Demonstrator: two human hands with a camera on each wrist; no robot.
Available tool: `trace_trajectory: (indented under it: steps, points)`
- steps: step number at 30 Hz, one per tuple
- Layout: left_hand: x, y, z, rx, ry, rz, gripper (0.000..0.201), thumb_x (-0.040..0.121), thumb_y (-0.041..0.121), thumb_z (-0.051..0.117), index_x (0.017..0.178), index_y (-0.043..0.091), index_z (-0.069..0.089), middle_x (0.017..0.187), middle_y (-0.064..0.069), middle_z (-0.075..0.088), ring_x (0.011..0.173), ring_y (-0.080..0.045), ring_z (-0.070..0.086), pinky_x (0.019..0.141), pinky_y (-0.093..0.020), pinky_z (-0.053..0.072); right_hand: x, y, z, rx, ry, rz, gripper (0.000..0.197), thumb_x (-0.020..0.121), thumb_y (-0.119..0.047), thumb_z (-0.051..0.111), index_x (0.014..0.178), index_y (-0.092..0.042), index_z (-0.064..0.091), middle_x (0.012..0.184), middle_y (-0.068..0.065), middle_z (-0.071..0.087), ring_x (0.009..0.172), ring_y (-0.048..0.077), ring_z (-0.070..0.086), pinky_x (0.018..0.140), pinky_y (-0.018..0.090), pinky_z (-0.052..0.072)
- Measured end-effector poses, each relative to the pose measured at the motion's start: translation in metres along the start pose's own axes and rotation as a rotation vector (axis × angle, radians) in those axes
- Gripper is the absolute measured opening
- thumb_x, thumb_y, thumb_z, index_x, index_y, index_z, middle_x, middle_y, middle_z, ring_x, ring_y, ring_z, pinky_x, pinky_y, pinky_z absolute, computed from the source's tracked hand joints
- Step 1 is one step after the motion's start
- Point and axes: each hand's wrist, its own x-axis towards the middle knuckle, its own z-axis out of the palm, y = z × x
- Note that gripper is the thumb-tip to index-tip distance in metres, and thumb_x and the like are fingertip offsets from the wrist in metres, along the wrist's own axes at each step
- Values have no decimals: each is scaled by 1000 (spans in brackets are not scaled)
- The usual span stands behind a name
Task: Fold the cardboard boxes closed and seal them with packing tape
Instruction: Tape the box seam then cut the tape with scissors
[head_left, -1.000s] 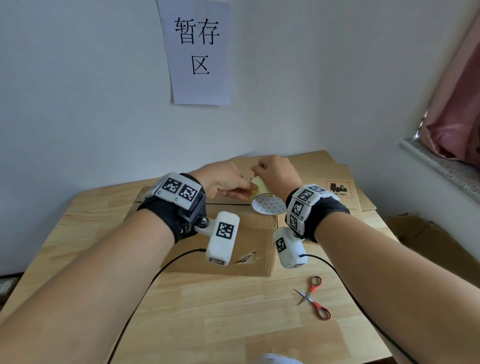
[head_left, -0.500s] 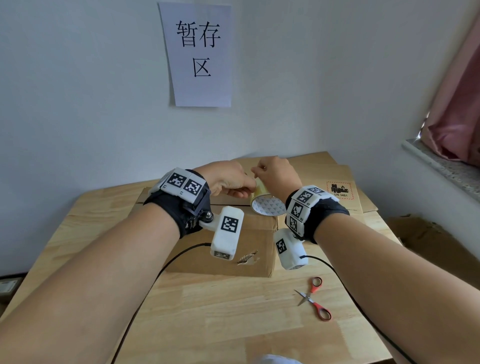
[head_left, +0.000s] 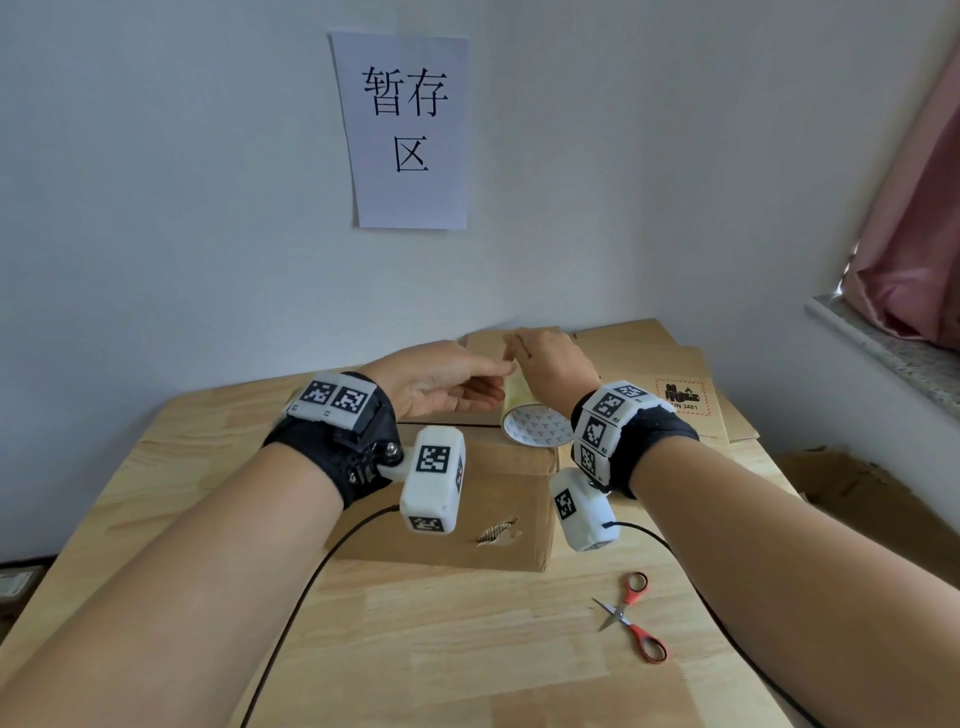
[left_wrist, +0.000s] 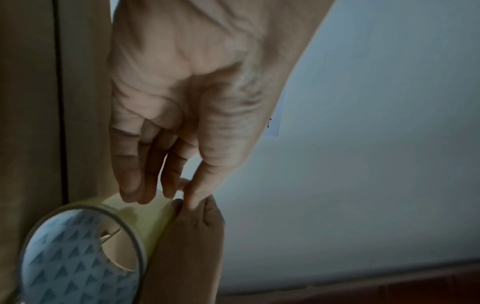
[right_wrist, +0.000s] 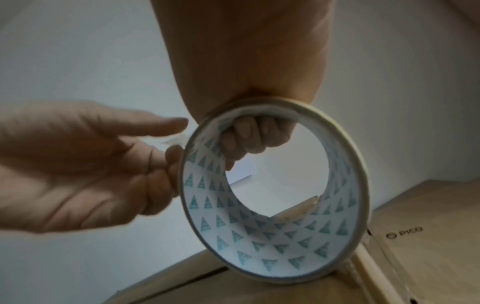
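Your right hand (head_left: 553, 366) has its fingers (right_wrist: 249, 137) hooked through the core of the packing tape roll (right_wrist: 270, 197), curled round its rim, and the roll stands on edge on top of the closed cardboard box (head_left: 488, 519) on the counter (head_left: 467, 649). Your left hand (head_left: 441, 384) sits just beside the roll with the fingers mostly relaxed and extended; the thumb and forefinger tips meet at the roll's outer surface, seemingly picking at the loose end of the tape (whether they actually have it pinched I cannot tell, the tip is too small and blurred).

The likely trouble from here:

- If the free end is only nicked by a nail, it can split lengthwise and peel off as a narrow sliver, leaving you to hunt for the edge again.
- If you pull before the right-hand grip is firm, the roll may spin or twist on your fingers, and the strip can fold back and stick to itself.
- A hard tug could drag the light box across the counter, since nothing pins it down.
- The centre seam between the top flaps (right_wrist: 166, 281) looks shut, but a strip laid off that line would leave one flap free.
- The scissors (head_left: 631, 618) lie well apart from both hands, near your right forearm; reaching for them with tape stretched out risks the strip sagging onto the cardboard early
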Motion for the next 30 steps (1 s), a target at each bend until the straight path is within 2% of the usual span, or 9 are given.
trace_trajectory:
  steps: [5,8,11,13,16,20,23,26,30]
  points:
    - [1,-10,3,-98,6,37,5,86,-5,62,82,-1,61,86,-12,64,81,-15,63,75,-21,56,-2,-1,-2,113,-26,7,42,102,-32,32,90,-10,66,67,-12,48,73,15,50,67,26,34]
    - [1,-12,-1,-101,-3,37,10,85,-7,61,79,0,60,87,-11,65,83,-16,64,75,-21,57,-3,1,-7,187,-87,9,33,101,-23,34,98,-8,63,73,-10,50,79,16,50,62,26,34]
    - [1,-15,-10,-118,40,36,14,86,-10,58,77,2,58,89,-11,65,85,-17,64,71,-21,58,-4,7,-9,214,-111,73,29,100,-29,38,104,-11,61,88,-1,56,82,17,51,61,25,37]
    - [1,-18,-14,-142,57,27,12,86,-10,58,79,0,57,89,-12,65,83,-18,64,68,-21,58,-8,9,-6,191,-121,82,32,99,-38,39,99,-13,59,84,-2,55,80,16,49,62,25,36]
    - [1,-17,-17,-118,85,34,12,87,-8,58,78,1,57,82,-12,65,77,-17,65,69,-22,58,-12,3,-1,192,-122,42,37,100,-37,38,83,-9,55,71,0,50,71,17,45,56,26,32]
    - [-1,-6,-19,13,114,56,17,87,-10,57,74,1,55,79,-14,62,72,-16,62,62,-17,57,-11,-3,2,190,-123,-14,39,100,-33,40,97,0,60,79,7,54,74,20,48,60,29,32]
    - [-3,2,-21,105,121,81,17,87,-10,58,73,1,56,77,-14,62,70,-16,62,63,-17,57,-11,-2,3,186,-124,-23,35,99,-34,42,102,-4,60,82,5,56,74,17,49,58,24,34]
    - [-7,17,-26,145,156,142,17,87,-9,58,74,1,55,73,-13,63,66,-15,62,65,-18,56,-8,-6,4,168,-137,-63,29,99,-30,42,97,-8,60,71,-6,51,63,7,44,53,10,30]
    - [-10,25,-34,157,186,177,16,86,-7,61,75,3,55,74,-13,65,64,-14,63,66,-20,57,-3,-9,6,201,-141,-87,30,101,-28,38,92,-10,60,68,-13,48,61,0,42,55,12,31]
